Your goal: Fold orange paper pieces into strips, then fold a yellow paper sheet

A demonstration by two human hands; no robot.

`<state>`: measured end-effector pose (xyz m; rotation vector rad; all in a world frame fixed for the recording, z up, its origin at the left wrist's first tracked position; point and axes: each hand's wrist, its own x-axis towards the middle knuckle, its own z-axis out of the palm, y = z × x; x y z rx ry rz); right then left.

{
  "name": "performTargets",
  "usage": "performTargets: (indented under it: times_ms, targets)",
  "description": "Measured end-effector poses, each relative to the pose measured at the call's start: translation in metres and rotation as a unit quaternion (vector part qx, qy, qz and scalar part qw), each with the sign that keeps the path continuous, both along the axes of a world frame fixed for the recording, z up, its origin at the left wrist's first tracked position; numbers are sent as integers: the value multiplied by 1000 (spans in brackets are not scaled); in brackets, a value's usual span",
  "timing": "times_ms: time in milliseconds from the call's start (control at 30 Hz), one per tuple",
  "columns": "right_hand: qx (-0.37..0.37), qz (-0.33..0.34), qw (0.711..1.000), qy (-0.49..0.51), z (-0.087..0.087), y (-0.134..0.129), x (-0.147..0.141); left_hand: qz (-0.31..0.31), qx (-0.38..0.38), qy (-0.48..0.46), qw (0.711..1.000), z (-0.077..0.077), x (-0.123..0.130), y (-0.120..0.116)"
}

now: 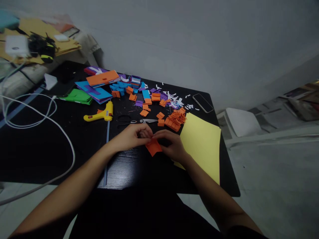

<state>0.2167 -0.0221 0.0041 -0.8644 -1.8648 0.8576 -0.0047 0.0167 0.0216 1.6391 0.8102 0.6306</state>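
Observation:
Between my two hands, over the front middle of the black table, is a small piece of orange paper (154, 147). My left hand (138, 134) pinches its upper left edge between thumb and fingers. From the other side my right hand (170, 142) pinches it near the top, and the two sets of fingertips almost meet. The lower part of the paper hangs down in a point. Just beyond my hands lie scissors (148, 121) and several folded orange paper pieces (174, 119). A large yellow sheet (201, 146) lies under and beside my right forearm.
A yellow glue gun (101, 113) with a long stick sits left of my hands. Folded blue, purple and green papers (96, 91) and white scraps (175, 99) spread along the back. A phone (203, 103) lies at the right corner. A white cable (67, 136) loops over the left side.

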Motion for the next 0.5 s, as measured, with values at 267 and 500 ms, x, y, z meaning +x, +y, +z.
performTargets:
  times_ms: [267,500]
  targets:
    - [-29,-27,999,-2,-3,-1,0,15,16,0,1000,-1,-1,1]
    - [-15,-26,1000,-8,-3,0,0,9,39,18,999,-2,-1,1]
